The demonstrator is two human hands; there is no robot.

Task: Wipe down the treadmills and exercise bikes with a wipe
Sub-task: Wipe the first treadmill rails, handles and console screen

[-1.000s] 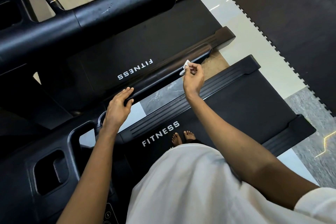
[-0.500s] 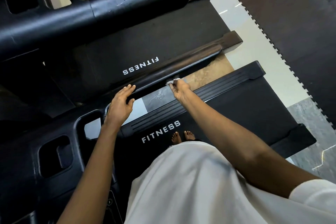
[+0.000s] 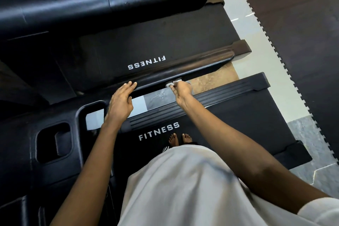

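Whereas a second ago the right hand [image 3: 182, 88] held the wipe [image 3: 173, 83] lifted near the far end of the handrail [image 3: 201, 62], its grip now pinches the wipe against the rail's near side, closer to the left hand [image 3: 121, 102]. Left hand rests flat on the same rail, fingers straight. Likely one pass along this rail is nearly done; the rest of the treadmill [image 3: 238, 115] is still to wipe.
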